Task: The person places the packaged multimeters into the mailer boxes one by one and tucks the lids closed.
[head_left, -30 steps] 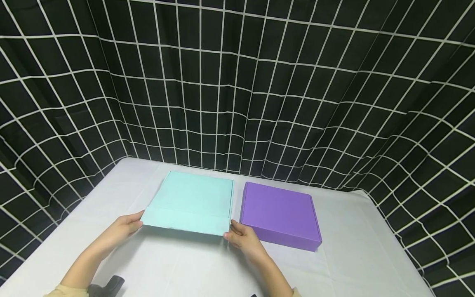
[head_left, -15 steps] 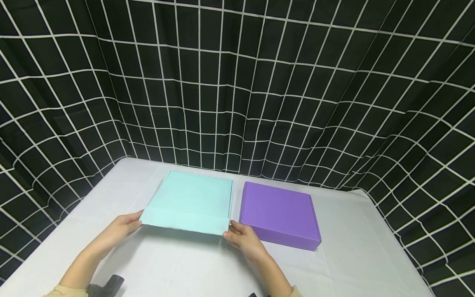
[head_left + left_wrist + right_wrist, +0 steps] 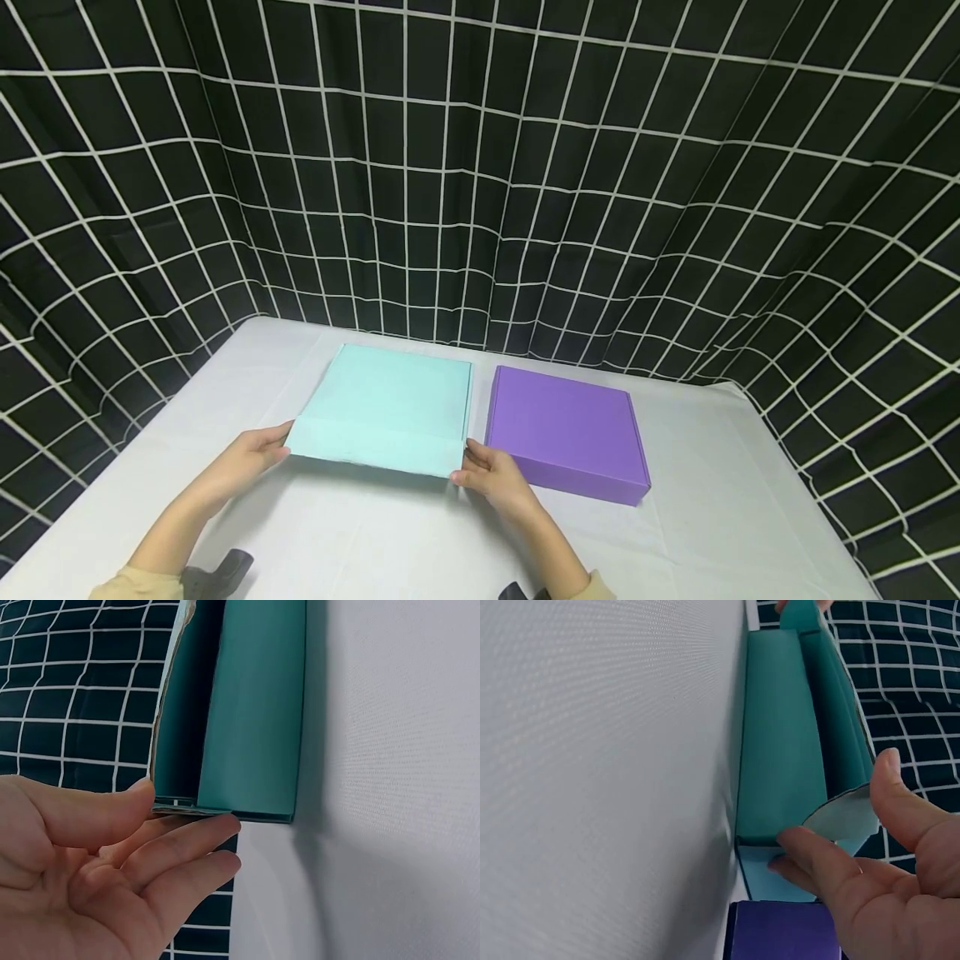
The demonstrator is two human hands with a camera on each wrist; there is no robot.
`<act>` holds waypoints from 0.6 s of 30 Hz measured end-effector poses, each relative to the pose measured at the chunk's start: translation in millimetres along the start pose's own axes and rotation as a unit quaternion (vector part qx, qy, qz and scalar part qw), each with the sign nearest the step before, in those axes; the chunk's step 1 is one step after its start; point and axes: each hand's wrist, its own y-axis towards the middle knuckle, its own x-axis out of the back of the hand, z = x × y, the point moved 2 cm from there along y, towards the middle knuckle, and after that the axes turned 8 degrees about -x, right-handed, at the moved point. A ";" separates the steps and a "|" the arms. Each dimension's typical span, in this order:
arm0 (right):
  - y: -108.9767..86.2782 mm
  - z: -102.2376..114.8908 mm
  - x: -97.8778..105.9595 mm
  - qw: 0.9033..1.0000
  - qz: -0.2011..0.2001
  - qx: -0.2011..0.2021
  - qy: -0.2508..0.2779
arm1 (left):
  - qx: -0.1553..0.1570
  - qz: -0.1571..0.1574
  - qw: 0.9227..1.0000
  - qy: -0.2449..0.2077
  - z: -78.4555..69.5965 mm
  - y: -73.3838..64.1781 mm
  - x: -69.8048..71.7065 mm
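A light turquoise cardboard box [image 3: 397, 387] lies on the left half of the table. Its lid is partly raised at the near side, with the front flap [image 3: 375, 446] sticking out toward me; a dark gap shows between lid and front wall [image 3: 255, 712] in the left wrist view. My left hand [image 3: 251, 457] holds the lid's left front corner, thumb at the edge and fingers along the side. At the right front corner, my right hand [image 3: 495, 482] holds the lid, with a rounded side tab [image 3: 846, 815] between thumb and fingers. The box's inside is hidden.
A closed purple box [image 3: 566, 425] lies just right of the turquoise one, close to my right hand. White cloth covers the table [image 3: 720, 500]. A black curtain with a white grid [image 3: 480, 183] hangs behind and at both sides.
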 end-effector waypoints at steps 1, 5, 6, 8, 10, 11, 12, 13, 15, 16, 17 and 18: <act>0.1 0.4 -0.1 1.000 0.000 0.000 -0.002 | -0.003 0.000 1.000 0.001 1.5 0.7 0.2; -0.4 2.3 -0.5 1.000 -0.004 -0.004 -0.023 | 0.005 0.011 1.000 -0.008 7.2 3.3 -0.9; -0.6 2.8 -0.7 1.000 -0.005 -0.006 -0.030 | 0.007 0.013 1.000 -0.014 8.6 3.6 -1.4; -1.2 4.2 -1.4 0.999 -0.008 -0.010 -0.044 | 0.016 0.017 0.999 -0.024 11.4 3.9 -2.4; -1.8 5.6 -2.2 0.998 -0.011 -0.010 -0.054 | 0.014 0.016 1.000 -0.023 13.8 4.0 -2.6; -2.1 6.5 -2.7 0.998 -0.013 -0.010 -0.059 | 0.013 0.015 1.000 -0.021 14.6 4.0 -2.8; -2.2 7.3 -3.1 0.998 -0.016 -0.011 -0.062 | 0.016 0.015 1.000 -0.017 15.3 4.1 -2.8; -1.9 7.5 -3.3 0.998 -0.018 -0.013 -0.066 | 0.014 0.015 1.000 -0.013 16.2 4.3 -2.7; -1.5 8.2 -3.8 0.996 -0.026 -0.013 -0.079 | 0.006 0.016 1.000 -0.001 17.1 5.3 -2.4; -1.1 8.7 -3.9 0.996 -0.029 -0.014 -0.085 | 0.003 0.015 1.000 0.005 17.2 5.8 -2.3; -0.7 9.0 -4.0 0.995 -0.032 -0.013 -0.094 | 0.002 0.015 1.000 0.007 17.1 6.3 -2.1; -0.4 9.8 -3.9 0.994 -0.036 -0.014 -0.102 | 0.003 0.017 1.000 0.007 16.9 7.1 -1.8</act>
